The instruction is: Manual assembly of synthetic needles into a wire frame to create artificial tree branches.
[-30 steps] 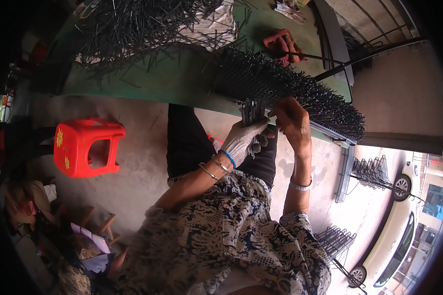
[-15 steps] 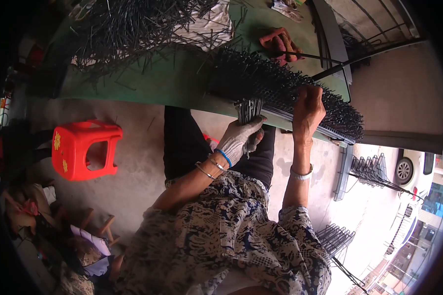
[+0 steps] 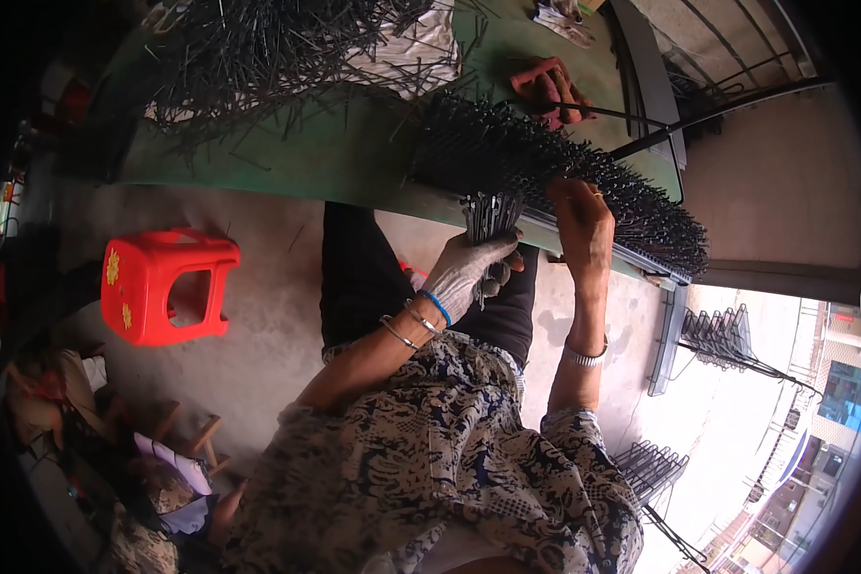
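Note:
My left hand (image 3: 471, 271), in a pale glove with dark fingertips, is closed round a bundle of thin dark metal rods (image 3: 491, 216) that stand up out of the fist. To the right of it, my bare right hand (image 3: 585, 222) is held in a pinch at the near edge of a long rack packed with upright dark rods (image 3: 631, 212). What its fingers hold, if anything, is too small to make out. The rack lies along the front edge of the green table (image 3: 354, 158).
A large heap of loose dark rods (image 3: 258, 57) lies on pale cloth at the table's far left. Behind the rack are a reddish cloth (image 3: 551, 88) and a black metal bar (image 3: 717, 113). A red stool (image 3: 153, 287) stands left; wire racks (image 3: 717, 335) stand right.
My right hand has moved a little left and toward me along the rack, closer to the bundle. My left hand keeps its hold, nearly still. A white car at the right has left view.

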Motion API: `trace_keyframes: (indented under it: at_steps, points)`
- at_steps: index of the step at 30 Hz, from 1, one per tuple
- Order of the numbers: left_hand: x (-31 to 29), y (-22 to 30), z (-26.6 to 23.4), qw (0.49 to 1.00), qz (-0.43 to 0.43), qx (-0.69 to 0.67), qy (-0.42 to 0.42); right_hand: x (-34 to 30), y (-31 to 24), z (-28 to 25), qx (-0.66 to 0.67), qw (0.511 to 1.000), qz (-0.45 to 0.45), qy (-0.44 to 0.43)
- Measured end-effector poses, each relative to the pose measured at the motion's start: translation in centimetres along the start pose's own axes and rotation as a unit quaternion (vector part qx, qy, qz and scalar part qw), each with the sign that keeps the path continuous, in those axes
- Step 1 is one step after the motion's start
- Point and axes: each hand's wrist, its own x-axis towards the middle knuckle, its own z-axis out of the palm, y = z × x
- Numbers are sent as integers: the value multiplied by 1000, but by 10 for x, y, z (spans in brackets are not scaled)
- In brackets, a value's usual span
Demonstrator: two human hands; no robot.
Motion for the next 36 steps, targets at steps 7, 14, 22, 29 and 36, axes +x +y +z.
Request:
trace_keyframes:
  at_steps: [7,14,22,29,36]
  points:
    - [-3,0,8,1000,-4,16,3,-17,-25,-7,256,937,194,-140]
    - [0,0,7,999,-3,24,33,-24,-31,-16,258,942,205,-64]
    - [1,2,2,999,-38,18,33,-12,-14,-13,84,976,108,172]
    - [-4,3,2,998,-54,25,15,-6,10,-1,7,982,43,185]
    - [-6,4,5,997,-65,30,27,-6,7,1,44,980,89,172]
